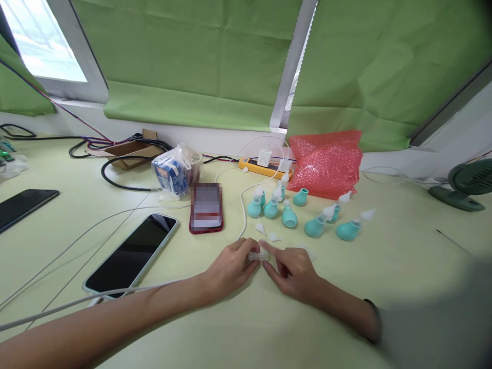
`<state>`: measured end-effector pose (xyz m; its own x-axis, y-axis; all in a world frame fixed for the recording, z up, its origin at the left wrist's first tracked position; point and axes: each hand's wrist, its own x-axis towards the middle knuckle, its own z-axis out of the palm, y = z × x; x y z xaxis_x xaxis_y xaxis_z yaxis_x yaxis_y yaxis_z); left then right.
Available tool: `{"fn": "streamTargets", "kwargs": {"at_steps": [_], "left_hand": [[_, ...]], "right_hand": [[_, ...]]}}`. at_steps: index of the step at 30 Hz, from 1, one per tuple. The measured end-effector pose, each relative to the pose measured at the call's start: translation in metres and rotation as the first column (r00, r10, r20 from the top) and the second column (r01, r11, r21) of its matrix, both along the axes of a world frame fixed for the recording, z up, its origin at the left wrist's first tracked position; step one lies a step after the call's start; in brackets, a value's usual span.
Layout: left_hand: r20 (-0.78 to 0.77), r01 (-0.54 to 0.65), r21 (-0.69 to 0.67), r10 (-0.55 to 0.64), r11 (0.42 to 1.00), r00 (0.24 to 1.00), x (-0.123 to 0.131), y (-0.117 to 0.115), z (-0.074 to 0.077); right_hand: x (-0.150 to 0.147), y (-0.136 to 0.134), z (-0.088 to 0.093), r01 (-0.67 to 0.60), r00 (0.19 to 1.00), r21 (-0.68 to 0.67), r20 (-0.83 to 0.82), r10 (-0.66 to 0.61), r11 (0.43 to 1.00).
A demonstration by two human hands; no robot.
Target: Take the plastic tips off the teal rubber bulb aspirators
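Left hand (pixel 232 262) and right hand (pixel 295 269) meet low over the table (pixel 238 338), a translucent piece (pixel 257 255) between their fingertips. The left arm (pixel 165 294) extends from the lower left, almost straight; thumb and index finger pinch the piece's left end, the thumb on the near side. The right arm (pixel 338 303), wearing a dark band (pixel 373 320), enters from the lower right; its index finger points across to the piece's right end, thumb nearer the viewer, remaining fingers curled. Whether the right hand grips the piece cannot be told. Just beyond the hands lie two white tips (pixel 260 228); farther back are teal bulbs (pixel 314 227), most of them tipped in white. Beyond the left hand: a red phone (pixel 206 229)
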<state>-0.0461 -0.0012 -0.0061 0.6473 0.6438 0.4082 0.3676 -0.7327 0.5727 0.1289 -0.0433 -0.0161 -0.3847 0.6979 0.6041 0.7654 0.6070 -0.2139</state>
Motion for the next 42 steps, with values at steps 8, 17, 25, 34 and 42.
{"fn": "streamTargets", "kwargs": {"at_steps": [8, 17, 25, 34, 42], "left_hand": [[0.016, 0.033, 0.014, -0.034, 0.999, 0.999, -0.0006, 0.0009, -0.0012], [-0.015, 0.031, 0.017, -0.03, 0.999, 0.999, -0.0005, 0.0002, 0.003], [0.006, 0.059, 0.051, -0.059, 0.997, 0.998, -0.0004, 0.001, 0.0036], [0.033, 0.099, 0.149, -0.105, 0.984, 0.994, -0.0001, 0.0026, -0.0013], [-0.077, 0.172, 0.344, -0.155, 0.923, 0.985, 0.0027, 0.0012, -0.0024]], "right_hand": [[0.0006, 0.0019, 0.002, -0.036, 0.982, 0.098, 0.188, 0.017, 0.995], [-0.0003, 0.0005, 0.0001, -0.043, 0.995, 0.021, 0.094, 0.041, 0.999], [0.0017, 0.0018, -0.0025, -0.039, 0.995, -0.011, -0.096, 0.038, 0.999], [0.0, 0.0004, 0.0002, -0.038, 0.996, 0.044, -0.08, 0.041, 0.998], [-0.0006, 0.0004, 0.0007, -0.032, 0.993, 0.0, -0.115, 0.031, 0.999]]}}
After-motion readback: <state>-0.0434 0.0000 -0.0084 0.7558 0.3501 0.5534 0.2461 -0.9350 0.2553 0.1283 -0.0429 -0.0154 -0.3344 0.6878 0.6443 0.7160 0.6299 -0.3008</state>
